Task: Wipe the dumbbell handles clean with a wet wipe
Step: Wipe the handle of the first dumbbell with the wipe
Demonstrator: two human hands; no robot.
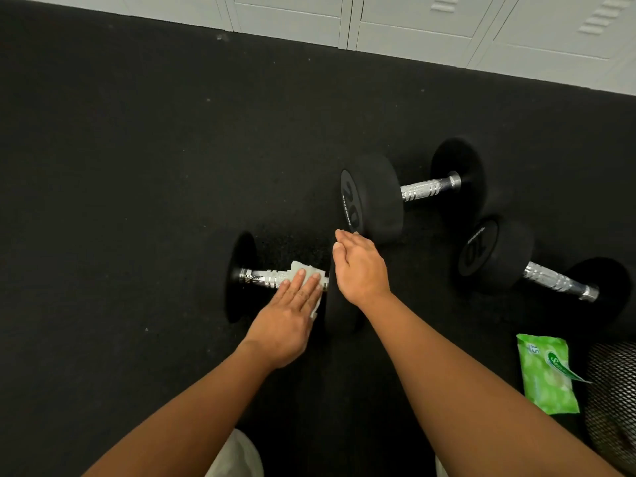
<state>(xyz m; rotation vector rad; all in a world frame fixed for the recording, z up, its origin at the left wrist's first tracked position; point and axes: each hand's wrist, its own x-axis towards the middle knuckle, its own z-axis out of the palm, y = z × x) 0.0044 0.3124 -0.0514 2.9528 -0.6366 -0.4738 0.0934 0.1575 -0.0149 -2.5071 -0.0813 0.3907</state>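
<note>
Three black dumbbells with chrome handles lie on the dark rubber floor. On the nearest dumbbell (261, 277), a white wet wipe (304, 270) is draped over the right part of the handle. My left hand (289, 315) presses it down with straight fingers. My right hand (358, 270) lies flat, fingers straight, on top of that dumbbell's right head (339, 311). A second dumbbell (425, 190) lies further back on the right, and a third dumbbell (547, 278) is at the right.
A green pack of wet wipes (547, 376) lies on the floor at the lower right, beside a black mesh bin (616, 401). White lockers (413, 22) line the far edge of the floor.
</note>
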